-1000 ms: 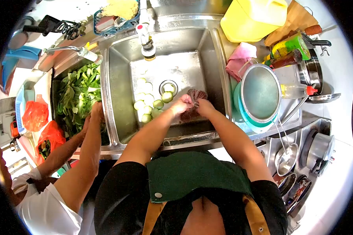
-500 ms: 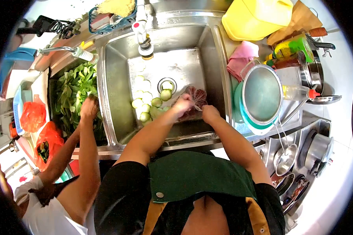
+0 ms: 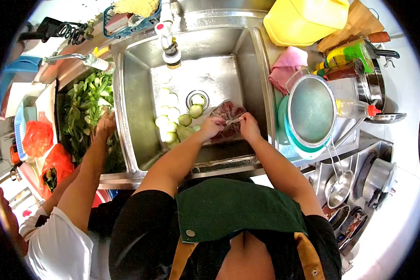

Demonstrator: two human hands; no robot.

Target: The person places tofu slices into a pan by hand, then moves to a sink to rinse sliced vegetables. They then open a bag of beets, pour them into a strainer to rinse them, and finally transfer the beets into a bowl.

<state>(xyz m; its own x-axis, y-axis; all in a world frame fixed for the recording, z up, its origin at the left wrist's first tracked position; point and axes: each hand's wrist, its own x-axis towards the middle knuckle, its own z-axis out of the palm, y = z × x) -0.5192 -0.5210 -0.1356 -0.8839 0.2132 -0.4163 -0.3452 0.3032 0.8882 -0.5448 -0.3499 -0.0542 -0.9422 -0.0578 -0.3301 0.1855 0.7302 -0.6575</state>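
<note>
A clear plastic bag (image 3: 229, 111) with dark red contents rests at the right front of the sink; what is inside I cannot make out. Its gathered, twisted neck stretches between my hands. My left hand (image 3: 213, 128) pinches one side of the neck, and my right hand (image 3: 250, 127) pinches the other. Several round pale green vegetables (image 3: 171, 127) lie on the sink floor left of the bag, one of them on the drain (image 3: 198, 99).
Another person's hand (image 3: 106, 122) is among leafy greens (image 3: 81, 100) in the left basin. A faucet (image 3: 168, 42) overhangs the steel sink (image 3: 137, 107). Right of it stand a strainer (image 3: 312, 111) on a teal bowl, a pink cloth (image 3: 288, 67) and a yellow jug (image 3: 303, 23).
My hands have drawn the bag's neck out between them, and the neck now shows as a pale twist. The other person's hand has shifted slightly down over the greens.
</note>
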